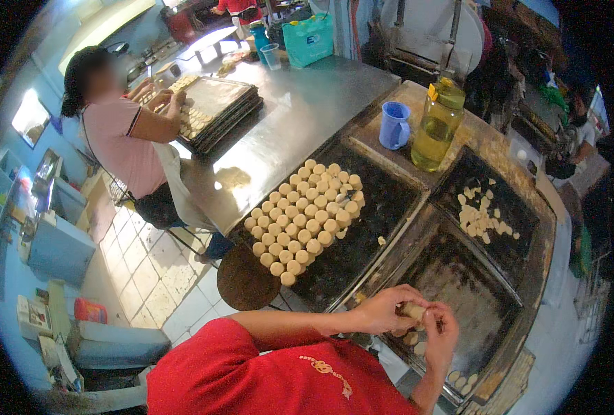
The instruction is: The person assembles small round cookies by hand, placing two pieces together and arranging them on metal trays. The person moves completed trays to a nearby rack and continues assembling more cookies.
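Over a dark metal baking tray (468, 290), my left hand (385, 313) holds a pale, thick piece of dough (414, 311). My right hand (440, 329) has its thumb and fingers at the other end of that piece, so both hands meet on it. Just under my hands, round dough slices (415, 343) lie along the tray's near edge, partly hidden. More flat slices (463, 383) sit in the near corner. To the left, many short round dough pieces (291, 223) stand in tight rows on a second dark tray (374, 207), with a small dark tool (346, 197) among them.
Loose dough scraps (483, 218) lie on a tray farther right. Behind stand a blue mug (394, 126) and a large jar of yellow liquid (438, 127). Across the steel table (307, 114), a co-worker (125, 129) handles slices on stacked trays (224, 98). A round stool (248, 277) stands left.
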`<action>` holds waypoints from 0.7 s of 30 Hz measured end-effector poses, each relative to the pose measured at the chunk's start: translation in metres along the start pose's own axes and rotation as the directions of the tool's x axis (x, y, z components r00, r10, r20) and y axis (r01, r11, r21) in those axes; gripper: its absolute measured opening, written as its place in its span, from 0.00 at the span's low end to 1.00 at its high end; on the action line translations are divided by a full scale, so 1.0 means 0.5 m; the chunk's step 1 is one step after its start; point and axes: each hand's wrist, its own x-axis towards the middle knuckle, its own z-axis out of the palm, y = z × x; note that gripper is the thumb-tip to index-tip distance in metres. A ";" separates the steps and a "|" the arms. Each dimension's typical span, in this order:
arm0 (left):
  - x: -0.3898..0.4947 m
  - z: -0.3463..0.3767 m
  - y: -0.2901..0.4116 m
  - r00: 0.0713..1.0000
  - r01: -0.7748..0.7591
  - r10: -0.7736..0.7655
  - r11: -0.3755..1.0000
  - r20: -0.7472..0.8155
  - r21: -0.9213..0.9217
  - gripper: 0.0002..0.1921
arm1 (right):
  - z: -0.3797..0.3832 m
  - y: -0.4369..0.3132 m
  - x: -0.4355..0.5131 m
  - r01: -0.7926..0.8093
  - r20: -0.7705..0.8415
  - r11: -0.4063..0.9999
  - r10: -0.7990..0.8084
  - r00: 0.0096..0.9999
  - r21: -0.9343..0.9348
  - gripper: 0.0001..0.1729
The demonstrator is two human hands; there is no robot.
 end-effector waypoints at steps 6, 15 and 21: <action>0.008 0.026 0.002 1.000 0.020 -0.021 0.994 0.008 0.103 0.22 | -0.025 -0.006 -0.021 0.025 0.019 1.000 -0.025 1.000 -0.015 0.05; 0.004 0.049 0.023 0.987 0.158 -0.157 0.985 -0.016 0.077 0.23 | -0.055 -0.008 -0.040 0.187 0.129 0.939 -0.155 0.979 -0.287 0.06; 0.005 0.059 0.006 0.922 0.387 -0.374 0.895 0.099 -0.222 0.21 | -0.056 0.013 -0.060 0.094 0.146 0.995 -0.091 0.985 -0.016 0.04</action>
